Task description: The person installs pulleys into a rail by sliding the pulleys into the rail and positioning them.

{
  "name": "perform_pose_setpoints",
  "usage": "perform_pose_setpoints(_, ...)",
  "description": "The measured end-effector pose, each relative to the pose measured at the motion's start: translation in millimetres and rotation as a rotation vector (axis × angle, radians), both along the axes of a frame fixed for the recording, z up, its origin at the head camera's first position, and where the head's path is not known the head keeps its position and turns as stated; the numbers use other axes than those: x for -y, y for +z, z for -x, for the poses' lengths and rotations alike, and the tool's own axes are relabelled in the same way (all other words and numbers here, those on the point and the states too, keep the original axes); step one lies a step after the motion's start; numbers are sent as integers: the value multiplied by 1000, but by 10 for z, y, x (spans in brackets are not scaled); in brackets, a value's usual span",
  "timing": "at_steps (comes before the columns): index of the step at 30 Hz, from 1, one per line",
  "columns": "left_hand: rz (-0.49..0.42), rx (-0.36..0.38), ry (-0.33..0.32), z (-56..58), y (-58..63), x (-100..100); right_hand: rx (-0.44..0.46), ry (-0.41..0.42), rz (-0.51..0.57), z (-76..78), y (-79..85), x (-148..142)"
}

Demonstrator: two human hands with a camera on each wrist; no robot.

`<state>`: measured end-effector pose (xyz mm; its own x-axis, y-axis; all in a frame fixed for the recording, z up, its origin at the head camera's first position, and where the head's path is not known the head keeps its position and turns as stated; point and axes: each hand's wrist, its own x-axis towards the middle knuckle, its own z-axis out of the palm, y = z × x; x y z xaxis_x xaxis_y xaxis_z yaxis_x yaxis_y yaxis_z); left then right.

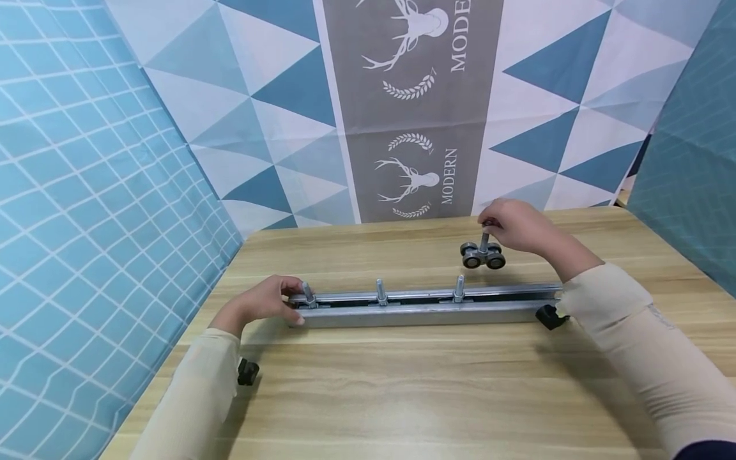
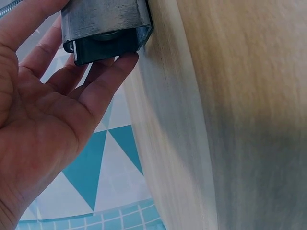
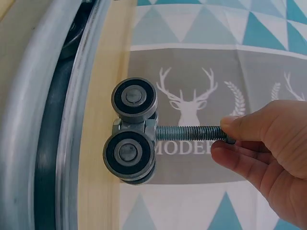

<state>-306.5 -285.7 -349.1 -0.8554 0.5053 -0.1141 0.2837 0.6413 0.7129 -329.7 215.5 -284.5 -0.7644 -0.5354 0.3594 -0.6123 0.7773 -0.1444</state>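
Observation:
A metal C-shaped rail (image 1: 425, 315) lies lengthwise across the wooden table, its slot facing up. Three threaded bolts stand up from the slot: a left bolt (image 1: 309, 295), a middle bolt (image 1: 382, 292) and a right bolt (image 1: 459, 289). My left hand (image 1: 267, 300) grips the rail's left end, thumb on the near side; the left wrist view shows fingertips at the open end (image 2: 103, 21). Above and behind the rail's right half, my right hand (image 1: 517, 223) pinches the tip of the bolt (image 3: 189, 132) of a roller trolley (image 1: 483, 257), its several wheels hanging down.
Under the rail is a wood-grain table (image 1: 402, 390). A patterned cloth (image 1: 276, 96) hangs behind it, with a blue checked sheet (image 1: 86, 223) at left and a teal sheet (image 1: 684, 160) at right. Black wrist mounts (image 1: 552, 316) sit beside both forearms.

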Motion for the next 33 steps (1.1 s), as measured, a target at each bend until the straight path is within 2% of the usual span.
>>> perform_pose_setpoints(12, -2, -3, -9, -16, 17, -9, -47, -37, -17, -260, 23, -232)
perform_pose_setpoints(20, -1, -3, -9, -25, 19, 1, -101, -57, 10, -420, 15, -401)
perform_pose_setpoints(33, 10, -19, -11, -9, 7, 2, -180, -41, -7, -654, 40, -651)
